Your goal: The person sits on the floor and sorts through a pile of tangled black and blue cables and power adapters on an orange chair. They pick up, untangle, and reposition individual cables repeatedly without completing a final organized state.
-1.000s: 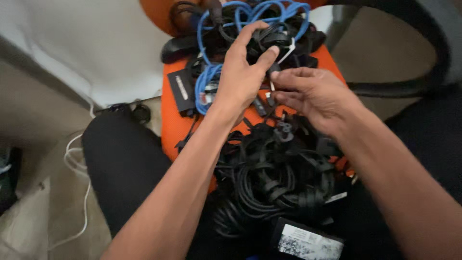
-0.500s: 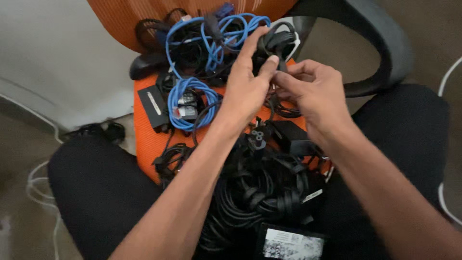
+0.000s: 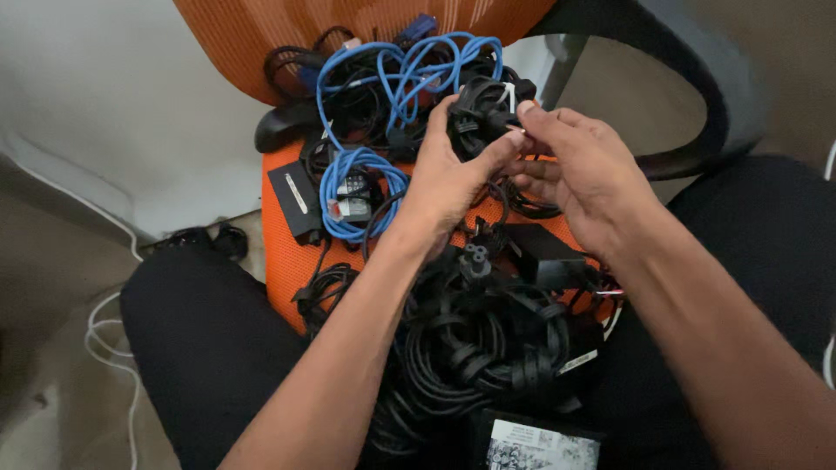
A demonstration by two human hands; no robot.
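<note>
The right hand has closed in beside the left hand; both now pinch the black coil, lifted above the blue cable.

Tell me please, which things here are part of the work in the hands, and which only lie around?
In the work:
- left hand and right hand, both gripping the small black cable bundle

Lying around:
- blue cables on the orange chair seat
- big pile of black cords
- black power brick
- small black box
- white cable on the floor
</note>
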